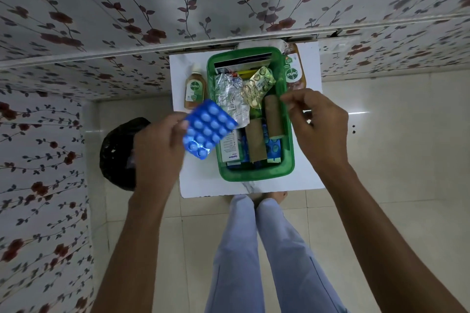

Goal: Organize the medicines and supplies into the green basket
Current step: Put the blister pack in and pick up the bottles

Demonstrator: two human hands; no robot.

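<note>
The green basket (288,145) stands on a small white table (198,180). Inside it lie silver foil strips (229,94), a gold blister strip (258,84), two brown bandage rolls (273,117), a white medicine box (230,146) and blue packs. My left hand (157,145) holds a blue blister pack (208,129) over the basket's left rim. My right hand (318,122) hovers at the basket's right rim, fingers pinched close together with nothing visibly in them. A small Dettol bottle (194,87) lies left of the basket. A larger Dettol bottle (295,71) lies to its right.
A black mesh bin (117,152) stands on the tiled floor left of the table. Floral-papered walls (40,160) close in at the back and left. My legs (254,249) stand just in front of the table.
</note>
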